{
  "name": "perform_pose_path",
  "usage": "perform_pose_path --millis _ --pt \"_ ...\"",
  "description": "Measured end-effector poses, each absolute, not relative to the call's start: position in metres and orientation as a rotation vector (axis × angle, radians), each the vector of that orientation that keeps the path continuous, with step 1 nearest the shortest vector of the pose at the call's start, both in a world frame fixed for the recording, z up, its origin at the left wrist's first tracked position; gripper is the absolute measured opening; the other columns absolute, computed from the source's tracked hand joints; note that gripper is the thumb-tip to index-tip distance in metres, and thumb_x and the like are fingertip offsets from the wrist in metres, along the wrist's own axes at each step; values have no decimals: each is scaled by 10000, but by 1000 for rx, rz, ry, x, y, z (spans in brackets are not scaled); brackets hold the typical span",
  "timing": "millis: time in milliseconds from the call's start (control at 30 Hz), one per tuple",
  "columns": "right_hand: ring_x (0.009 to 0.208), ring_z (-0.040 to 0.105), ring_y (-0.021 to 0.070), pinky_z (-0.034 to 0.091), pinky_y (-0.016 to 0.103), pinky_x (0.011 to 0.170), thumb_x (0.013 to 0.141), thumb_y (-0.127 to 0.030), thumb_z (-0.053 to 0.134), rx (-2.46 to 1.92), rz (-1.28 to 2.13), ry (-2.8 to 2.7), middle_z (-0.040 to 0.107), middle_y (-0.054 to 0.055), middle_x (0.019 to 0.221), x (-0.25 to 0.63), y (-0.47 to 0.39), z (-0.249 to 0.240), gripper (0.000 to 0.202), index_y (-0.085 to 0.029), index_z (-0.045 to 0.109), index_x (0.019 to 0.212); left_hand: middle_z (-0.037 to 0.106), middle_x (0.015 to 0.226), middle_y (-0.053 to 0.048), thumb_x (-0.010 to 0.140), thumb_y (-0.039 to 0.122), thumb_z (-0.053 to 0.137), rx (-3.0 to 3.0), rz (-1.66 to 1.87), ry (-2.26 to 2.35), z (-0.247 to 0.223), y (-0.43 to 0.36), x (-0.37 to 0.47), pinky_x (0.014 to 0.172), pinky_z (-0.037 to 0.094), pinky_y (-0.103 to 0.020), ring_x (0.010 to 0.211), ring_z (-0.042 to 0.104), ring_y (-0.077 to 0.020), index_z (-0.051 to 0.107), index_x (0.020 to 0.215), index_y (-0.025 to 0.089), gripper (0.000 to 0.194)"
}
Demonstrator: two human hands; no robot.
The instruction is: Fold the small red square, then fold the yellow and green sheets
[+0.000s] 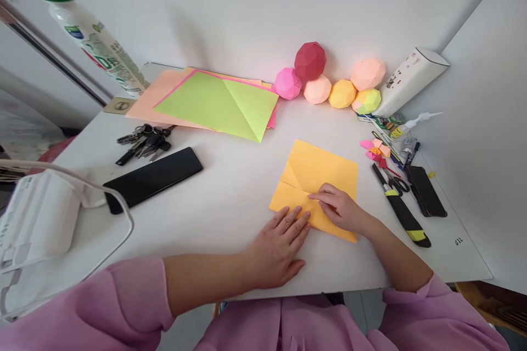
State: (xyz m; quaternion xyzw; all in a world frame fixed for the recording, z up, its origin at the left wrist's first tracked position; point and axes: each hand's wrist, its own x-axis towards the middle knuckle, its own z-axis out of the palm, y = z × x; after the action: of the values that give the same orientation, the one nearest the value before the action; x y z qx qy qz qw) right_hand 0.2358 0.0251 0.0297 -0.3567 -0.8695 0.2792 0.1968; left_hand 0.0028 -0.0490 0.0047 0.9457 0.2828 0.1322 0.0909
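On the white table (230,175), yellow paper (329,167) lay just ahead, its crease (293,186) slanting to my nearer right hand (343,209), curled, index fingertip (312,196) down, pinch unclear, my left hand (280,245) spread flat at the near edge.

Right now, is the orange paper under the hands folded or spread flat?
The paper looks partly folded: a flap-like edge runs from its left side toward the right hand, and a slanting crease meets it.
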Motion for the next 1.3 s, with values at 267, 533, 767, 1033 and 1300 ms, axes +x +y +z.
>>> perform_pose_path --millis 267,533,767,1033,1300 --pt "713 550 134 479 251 595 894 -66 371 -1001 657 -2582 515 38 861 235 24 29 426 -246 573 1221 262 1522 -186 949 481 338 2817 305 906 8 -53 2 1112 109 -568 1397 219 -376 365 1416 62 628" --pt "647 530 138 463 253 565 876 -75 355 -1113 564 -2779 514 38 843 233 22 34 481 -227 515 1303 270 1523 -164 962 522 260 2788 262 943 11 -54 3 1080 93 -630 1399 213 -374 389 1412 93 635" --pt "623 525 149 427 258 531 917 -147 381 -1348 556 -2891 537 60 890 202 25 56 463 -202 442 1373 250 1525 -177 966 510 257 2778 220 923 16 -52 3 1075 125 -633 1403 203 -374 372 1420 82 634" --pt "620 452 125 358 218 503 913 -117 354 -1237 375 -2788 492 30 815 185 33 22 416 -216 534 1274 354 1483 -172 962 507 283 2770 284 937 13 -53 4 1077 118 -636 1402 201 -378 402 1404 77 628" --pt "612 412 126 284 215 492 967 -289 386 -1332 460 -2752 474 6 777 184 32 21 330 -305 524 1267 335 1494 -163 949 521 315 2759 303 981 10 -56 5 1086 132 -625 1412 178 -363 422 1398 94 629"
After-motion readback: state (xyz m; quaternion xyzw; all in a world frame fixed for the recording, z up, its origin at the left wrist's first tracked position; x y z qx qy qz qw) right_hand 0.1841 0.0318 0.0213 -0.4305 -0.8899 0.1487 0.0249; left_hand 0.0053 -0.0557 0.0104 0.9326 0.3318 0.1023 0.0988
